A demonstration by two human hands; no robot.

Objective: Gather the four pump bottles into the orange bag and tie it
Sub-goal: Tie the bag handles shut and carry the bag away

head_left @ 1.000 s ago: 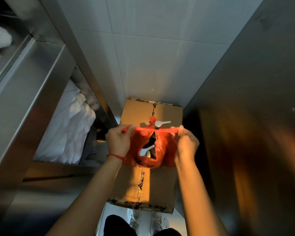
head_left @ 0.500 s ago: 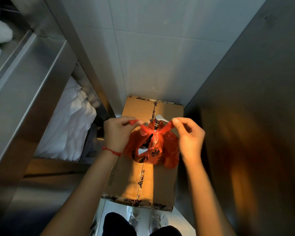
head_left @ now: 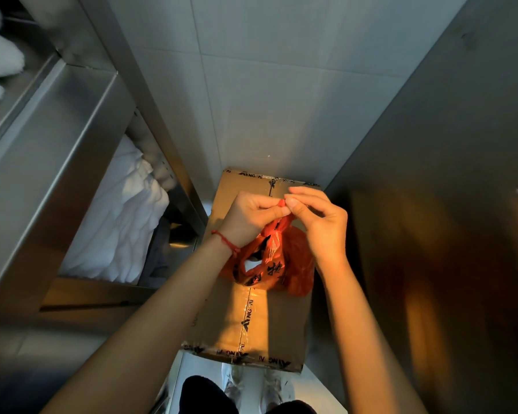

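Bag: The crinkled orange plastic bag with black print [head_left: 269,264] sat on the taped brown cardboard box [head_left: 251,324], which gave me a firm base to tie against.
Bottles: I could make out only a pale shape through a gap in the film [head_left: 251,265]; I could not count four pump bottles, so I judged them inside rather than saw them.
Left hand: My left hand [head_left: 248,216] was curled above the bag's neck, thumb and forefinger pinching one red handle end to keep it taut.
Right hand: My right hand [head_left: 317,222] met it from the other side, fingertips [head_left: 290,203] pinching the same small tip of plastic while the other fingers arched loosely clear.
Knot: A twisted knot [head_left: 277,231] sat just below both hands; I judged a second tie was under way.
Surroundings: A steel shelf [head_left: 57,144] holding white folded linen [head_left: 123,222] stood to the left, apart from the box.
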